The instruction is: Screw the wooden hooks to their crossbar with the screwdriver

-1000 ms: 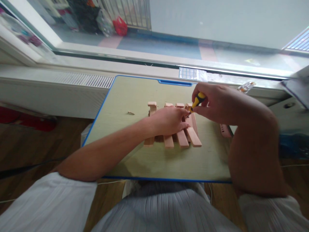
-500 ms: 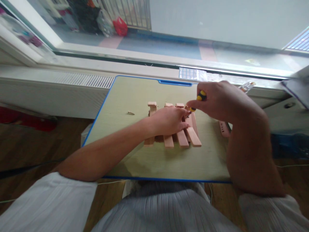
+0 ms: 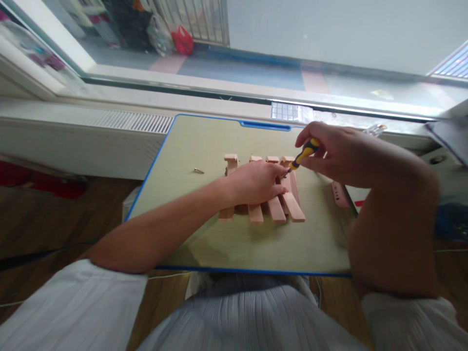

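Note:
A wooden slat rack (image 3: 278,207) of several pale bars lies in the middle of the small desk (image 3: 204,146). My left hand (image 3: 254,183) rests on top of it, fingers curled and pressing the bars down, fingertips near the right-hand slat. My right hand (image 3: 338,151) grips a yellow and black screwdriver (image 3: 302,153), its tip angled down to the rack beside my left fingertips. The tip's contact point is too small to make out.
A loose screw (image 3: 198,170) lies on the desk to the left of the rack. A pinkish wooden piece (image 3: 338,189) sits at the desk's right edge under my right forearm. A windowsill with a vent grille (image 3: 120,121) runs behind the desk.
My right hand has turned about the screwdriver handle, showing more of the yellow grip now. My left hand and the rack have stayed where they were.

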`<action>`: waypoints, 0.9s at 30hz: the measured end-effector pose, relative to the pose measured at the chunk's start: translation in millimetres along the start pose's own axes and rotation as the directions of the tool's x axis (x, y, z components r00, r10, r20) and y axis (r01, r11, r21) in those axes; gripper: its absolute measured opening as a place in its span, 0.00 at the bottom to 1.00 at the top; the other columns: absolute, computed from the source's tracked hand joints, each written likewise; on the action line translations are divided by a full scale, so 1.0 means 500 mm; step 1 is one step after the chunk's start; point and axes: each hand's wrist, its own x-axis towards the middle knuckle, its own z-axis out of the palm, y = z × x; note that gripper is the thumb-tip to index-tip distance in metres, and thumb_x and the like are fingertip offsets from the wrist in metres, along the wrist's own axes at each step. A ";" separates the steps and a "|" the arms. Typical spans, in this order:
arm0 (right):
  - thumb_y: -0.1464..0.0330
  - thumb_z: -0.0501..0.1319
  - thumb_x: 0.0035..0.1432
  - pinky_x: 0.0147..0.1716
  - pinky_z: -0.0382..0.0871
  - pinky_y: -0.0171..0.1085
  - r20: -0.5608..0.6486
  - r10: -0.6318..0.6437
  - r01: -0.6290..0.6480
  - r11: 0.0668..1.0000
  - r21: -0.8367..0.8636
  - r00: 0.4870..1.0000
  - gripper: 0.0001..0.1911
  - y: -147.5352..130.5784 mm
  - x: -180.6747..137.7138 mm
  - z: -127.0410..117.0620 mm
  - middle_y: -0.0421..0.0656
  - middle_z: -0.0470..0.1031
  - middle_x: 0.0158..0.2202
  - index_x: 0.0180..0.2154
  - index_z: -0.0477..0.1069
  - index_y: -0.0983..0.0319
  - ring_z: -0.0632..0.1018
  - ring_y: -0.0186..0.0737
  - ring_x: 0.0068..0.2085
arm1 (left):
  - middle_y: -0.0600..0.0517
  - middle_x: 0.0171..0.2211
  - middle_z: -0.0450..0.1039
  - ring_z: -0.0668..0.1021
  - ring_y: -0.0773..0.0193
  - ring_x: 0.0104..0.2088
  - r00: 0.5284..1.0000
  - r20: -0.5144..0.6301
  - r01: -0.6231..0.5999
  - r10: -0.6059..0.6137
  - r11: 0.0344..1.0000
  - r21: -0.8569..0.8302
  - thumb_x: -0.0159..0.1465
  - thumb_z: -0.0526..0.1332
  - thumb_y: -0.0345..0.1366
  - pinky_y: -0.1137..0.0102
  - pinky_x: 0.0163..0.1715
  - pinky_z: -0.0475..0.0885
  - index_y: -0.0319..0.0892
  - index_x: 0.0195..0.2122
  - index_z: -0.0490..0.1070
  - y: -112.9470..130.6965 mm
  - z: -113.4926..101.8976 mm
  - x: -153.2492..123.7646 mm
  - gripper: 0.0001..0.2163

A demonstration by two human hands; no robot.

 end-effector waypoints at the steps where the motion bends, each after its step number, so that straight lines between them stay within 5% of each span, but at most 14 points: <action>1: 0.62 0.64 0.64 0.36 0.69 0.46 -0.019 0.004 -0.004 1.000 0.005 1.000 0.18 0.000 0.000 -0.003 0.48 0.84 0.39 0.53 0.78 0.59 0.80 0.47 0.34 | 0.44 0.46 0.86 0.86 0.52 0.42 1.000 -0.003 0.006 -0.006 1.000 0.002 0.75 0.63 0.49 0.63 0.39 0.74 0.47 0.61 0.80 0.001 0.000 -0.001 0.20; 15: 0.63 0.63 0.69 0.40 0.72 0.48 -0.067 -0.047 0.050 0.998 0.049 0.997 0.21 -0.002 -0.018 -0.034 0.48 0.87 0.41 0.59 0.83 0.59 0.84 0.50 0.39 | 0.43 0.47 0.87 0.87 0.49 0.45 0.999 -0.028 0.020 -0.019 1.000 0.019 0.74 0.64 0.50 0.62 0.40 0.76 0.47 0.63 0.80 -0.002 0.007 -0.001 0.21; 27: 0.54 0.65 0.69 0.35 0.69 0.48 -0.120 0.089 -0.095 0.994 -0.047 0.989 0.13 -0.040 0.000 -0.023 0.47 0.82 0.32 0.38 0.79 0.55 0.76 0.46 0.33 | 0.43 0.50 0.86 0.86 0.48 0.46 1.000 -0.014 0.002 -0.001 0.999 0.042 0.75 0.62 0.51 0.62 0.40 0.75 0.46 0.62 0.80 -0.002 0.003 -0.001 0.21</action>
